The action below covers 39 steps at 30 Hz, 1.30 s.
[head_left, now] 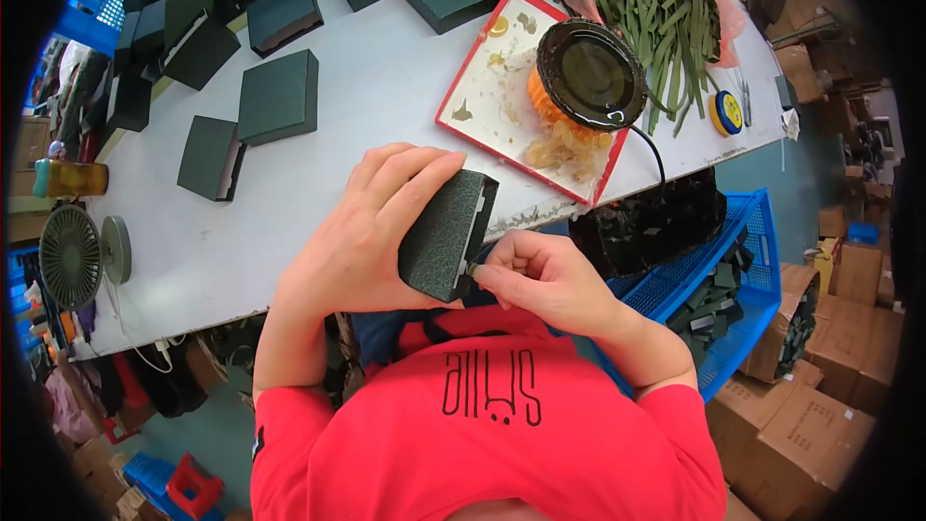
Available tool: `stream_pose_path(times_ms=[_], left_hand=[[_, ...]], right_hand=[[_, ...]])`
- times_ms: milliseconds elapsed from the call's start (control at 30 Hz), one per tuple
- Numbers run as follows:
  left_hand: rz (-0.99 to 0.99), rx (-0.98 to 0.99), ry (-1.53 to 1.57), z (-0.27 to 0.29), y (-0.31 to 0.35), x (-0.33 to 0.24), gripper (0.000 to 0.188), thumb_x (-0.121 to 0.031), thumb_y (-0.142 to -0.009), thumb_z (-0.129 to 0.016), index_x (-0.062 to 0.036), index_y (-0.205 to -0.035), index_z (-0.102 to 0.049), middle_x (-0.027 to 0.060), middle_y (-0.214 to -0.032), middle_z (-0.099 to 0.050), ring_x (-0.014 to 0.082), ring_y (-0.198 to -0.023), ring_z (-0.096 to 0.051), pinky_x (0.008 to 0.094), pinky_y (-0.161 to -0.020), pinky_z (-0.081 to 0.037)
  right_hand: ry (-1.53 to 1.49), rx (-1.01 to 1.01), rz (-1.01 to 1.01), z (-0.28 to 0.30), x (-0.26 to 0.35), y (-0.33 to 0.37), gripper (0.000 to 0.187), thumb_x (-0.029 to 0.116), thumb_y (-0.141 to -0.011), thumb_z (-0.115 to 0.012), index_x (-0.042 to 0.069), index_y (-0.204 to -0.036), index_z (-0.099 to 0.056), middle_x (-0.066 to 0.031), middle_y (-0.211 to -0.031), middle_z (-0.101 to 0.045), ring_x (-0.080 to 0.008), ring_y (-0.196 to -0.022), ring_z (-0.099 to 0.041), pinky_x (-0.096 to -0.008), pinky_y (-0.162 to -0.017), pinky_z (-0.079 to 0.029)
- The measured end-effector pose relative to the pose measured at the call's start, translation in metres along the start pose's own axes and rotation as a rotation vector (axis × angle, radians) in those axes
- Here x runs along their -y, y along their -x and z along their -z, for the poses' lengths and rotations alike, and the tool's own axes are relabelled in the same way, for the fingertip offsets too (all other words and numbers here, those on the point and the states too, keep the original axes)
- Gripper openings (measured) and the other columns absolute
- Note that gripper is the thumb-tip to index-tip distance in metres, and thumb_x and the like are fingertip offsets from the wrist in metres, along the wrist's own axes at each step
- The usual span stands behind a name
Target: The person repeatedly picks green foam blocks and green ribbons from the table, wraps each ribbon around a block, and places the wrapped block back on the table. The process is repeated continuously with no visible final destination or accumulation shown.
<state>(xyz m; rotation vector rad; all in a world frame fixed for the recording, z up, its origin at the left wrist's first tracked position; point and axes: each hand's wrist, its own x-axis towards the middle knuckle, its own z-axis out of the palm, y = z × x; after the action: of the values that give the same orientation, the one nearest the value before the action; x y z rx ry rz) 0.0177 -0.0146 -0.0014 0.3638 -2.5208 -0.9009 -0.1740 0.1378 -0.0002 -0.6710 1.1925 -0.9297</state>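
Observation:
My left hand (362,222) grips a dark green textured box (442,236), fingers over its top and thumb beneath. The box is tilted above the table's front edge, and a pale strip shows along its right side. At that side my right hand (550,280) is closed in a pinch on a small greenish tab (472,270), which touches the box's lower right edge. Most of the tab is hidden by the fingertips. Two similar green boxes, a larger one (278,96) and a smaller one (208,156), lie on the table left of my hands.
More green boxes crowd the white table's (376,68) far left. At the right, a black-topped pot (591,72) stands on a stained, red-rimmed board (473,96). Green strips (666,29) fill a pink bag. A fan (72,251) stands left; a blue crate (762,260) sits lower right.

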Motion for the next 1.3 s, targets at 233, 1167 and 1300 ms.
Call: stream_pose_path(times_ms=[233,1167,1300], left_hand=[[-0.016,0.003,0.023,-0.001,-0.002,0.001,0.106,-0.029,-0.05,-0.096,0.0005,-0.141,-0.05,0.0157,-0.135,-0.054,0.0397,-0.121,-0.051,0.0493,-0.103,-0.045],[0.045,-0.063,-0.019,-0.001,0.005,-0.001,0.106,-0.028,-0.051,-0.096,-0.0022,-0.142,-0.05,0.0155,-0.133,-0.053,0.04,-0.121,-0.051,0.0502,-0.103,-0.045],[0.07,-0.067,-0.041,0.0,0.007,0.0,0.107,-0.03,-0.051,-0.097,-0.0026,-0.143,-0.049,0.016,-0.134,-0.053,0.0402,-0.122,-0.05,0.0502,-0.104,-0.044]], right_hand=[[0.058,0.004,-0.017,0.0,-0.004,-0.007,0.021,0.017,-0.099,-0.069,0.004,-0.086,-0.059,0.0049,-0.074,-0.057,-0.0015,-0.066,-0.049,-0.0213,-0.058,-0.038],[0.176,-0.271,0.391,0.02,-0.021,-0.01,0.024,0.016,-0.107,-0.056,-0.003,-0.117,-0.067,-0.0092,-0.105,-0.072,-0.012,-0.09,-0.066,-0.0259,-0.083,-0.054],[0.007,-0.607,0.68,0.019,-0.024,-0.007,0.013,0.0,-0.099,-0.066,-0.002,-0.111,-0.068,-0.0068,-0.103,-0.071,-0.0102,-0.092,-0.065,-0.0242,-0.086,-0.052]])
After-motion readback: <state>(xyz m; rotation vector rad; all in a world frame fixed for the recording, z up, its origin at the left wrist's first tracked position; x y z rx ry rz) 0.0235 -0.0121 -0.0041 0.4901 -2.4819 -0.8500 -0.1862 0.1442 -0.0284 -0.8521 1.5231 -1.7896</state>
